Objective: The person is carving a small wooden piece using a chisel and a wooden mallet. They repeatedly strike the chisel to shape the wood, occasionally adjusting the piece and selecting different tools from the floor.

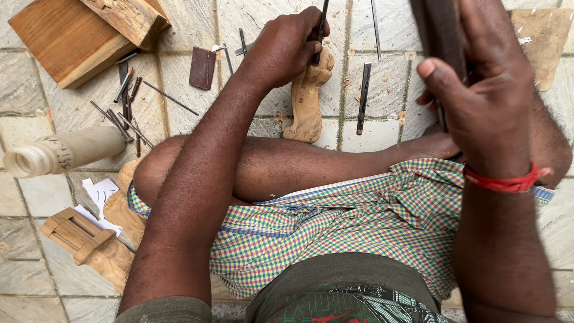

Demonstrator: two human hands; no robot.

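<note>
2 hands, left hand [286, 51] gripping chisel [321, 27], on wooden carving [307, 98]

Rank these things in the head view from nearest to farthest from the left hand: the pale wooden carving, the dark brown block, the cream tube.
From the left hand:
1. Pale wooden carving, directly under the hand, touching it.
2. Dark brown block, on the floor to the left.
3. Cream tube, far left, lower.

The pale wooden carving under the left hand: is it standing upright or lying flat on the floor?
Lying flat: the carving stretches lengthwise along the floor tiles.
</note>
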